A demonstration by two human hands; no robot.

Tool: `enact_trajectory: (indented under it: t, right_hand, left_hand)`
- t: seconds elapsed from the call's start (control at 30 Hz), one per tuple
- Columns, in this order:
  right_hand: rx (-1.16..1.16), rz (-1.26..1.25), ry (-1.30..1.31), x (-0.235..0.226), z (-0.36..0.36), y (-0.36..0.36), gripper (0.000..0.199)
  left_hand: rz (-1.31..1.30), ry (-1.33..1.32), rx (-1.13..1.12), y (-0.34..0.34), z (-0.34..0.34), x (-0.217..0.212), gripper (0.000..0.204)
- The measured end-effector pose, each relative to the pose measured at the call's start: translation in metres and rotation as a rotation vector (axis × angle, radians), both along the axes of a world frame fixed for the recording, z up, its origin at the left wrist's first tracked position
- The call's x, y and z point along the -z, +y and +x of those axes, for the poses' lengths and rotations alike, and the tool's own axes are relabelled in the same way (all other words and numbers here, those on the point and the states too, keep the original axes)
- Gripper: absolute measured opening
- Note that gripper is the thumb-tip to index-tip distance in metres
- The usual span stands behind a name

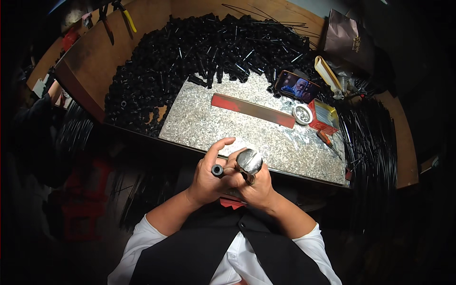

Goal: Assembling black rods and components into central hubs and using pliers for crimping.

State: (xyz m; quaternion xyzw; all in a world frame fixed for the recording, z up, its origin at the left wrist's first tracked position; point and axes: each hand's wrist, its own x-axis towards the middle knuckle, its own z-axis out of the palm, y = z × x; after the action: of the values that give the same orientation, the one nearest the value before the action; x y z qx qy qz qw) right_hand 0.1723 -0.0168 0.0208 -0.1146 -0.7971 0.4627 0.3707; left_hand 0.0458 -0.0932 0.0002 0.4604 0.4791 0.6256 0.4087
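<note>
My left hand is closed round a short black tube, its hollow end facing up and its index finger stretched out. Right beside it, my right hand grips a metal tool with a rounded, shiny top. The tool's lower part is hidden by my fingers, and I cannot tell its exact kind. Both hands are close together, just off the near edge of a speckled stone slab. A long red and grey bar lies across the slab ahead of them.
Black tubular parts are heaped behind and left of the slab. To the right are a phone, a small white bowl, a red box and an orange-handled screwdriver. Thin black rods hang over the right edge.
</note>
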Motion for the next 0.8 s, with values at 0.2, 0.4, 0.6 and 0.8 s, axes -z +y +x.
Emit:
enact_trajectory:
  t: [0.2, 0.4, 0.6, 0.8]
  right_hand:
    - [-0.023, 0.079, -0.031, 0.002, 0.002, 0.004, 0.02]
    - [-0.047, 0.048, 0.019, 0.0, 0.001, 0.004, 0.022]
    - [-0.064, 0.036, 0.031, 0.005, 0.001, 0.006, 0.012]
    - [-0.057, 0.187, 0.039, 0.007, -0.001, 0.009, 0.012]
  left_hand:
    - [0.031, -0.033, 0.003, 0.001, 0.001, 0.0, 0.104]
    - [0.029, 0.025, -0.013, 0.002, -0.002, 0.006, 0.102]
    - [0.068, 0.044, 0.009, 0.002, -0.005, 0.008, 0.078]
    - [0.098, 0.157, -0.054, 0.005, 0.0, 0.007, 0.094]
